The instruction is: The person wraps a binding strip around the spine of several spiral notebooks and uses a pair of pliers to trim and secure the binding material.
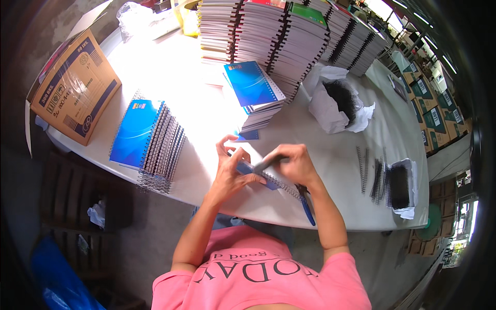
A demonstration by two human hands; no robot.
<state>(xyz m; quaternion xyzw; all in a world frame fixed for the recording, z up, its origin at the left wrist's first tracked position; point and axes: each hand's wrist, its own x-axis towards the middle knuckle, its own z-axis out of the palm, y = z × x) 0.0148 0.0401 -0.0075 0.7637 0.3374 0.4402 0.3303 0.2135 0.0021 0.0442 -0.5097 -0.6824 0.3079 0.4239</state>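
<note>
At table edge | left hand (230, 173), right hand (292, 164) fingers pinching spiral notebook (258, 173) | notebook stacks (279, 36) behind

The notebook (261, 175) in the hands has a glossy blue card cover and a dark wire spiral along its edge. The tool (306, 204) under the right hand (294, 164) has smooth blue plastic grips. The tabletop (330, 155) is a smooth, white, slightly shiny sheet. At 9 o'clock a row of notebooks (147, 139) shows glossy blue covers and dark metal coils. At 12 o'clock the stacks (279, 36) show matt white paper edges. At 10 o'clock the box (75, 85) is matt brown corrugated cardboard. At 3 o'clock loose black wire spirals (380, 178) lie on crumpled white paper. The shirt (258, 279) is soft pink cloth.
</note>
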